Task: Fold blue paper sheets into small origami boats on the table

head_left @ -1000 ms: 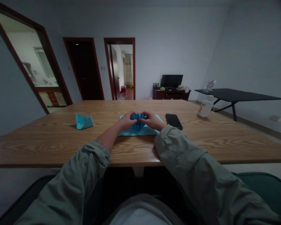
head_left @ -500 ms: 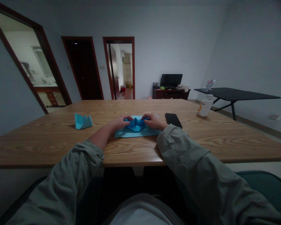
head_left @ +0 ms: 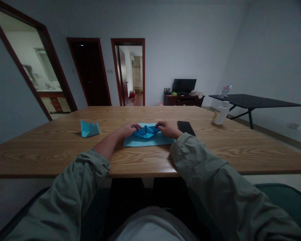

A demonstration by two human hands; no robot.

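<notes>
the left hand and right hand pinch opposite ends of the folded blue paper, which lies on a pale blue sheet mid-way along the wooden table; a folded paper shape sits left, a black phone right.

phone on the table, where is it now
In the head view, the black phone lies on the wooden table, just right of the person's right hand and the blue paper, with the white bottle further right.
</notes>
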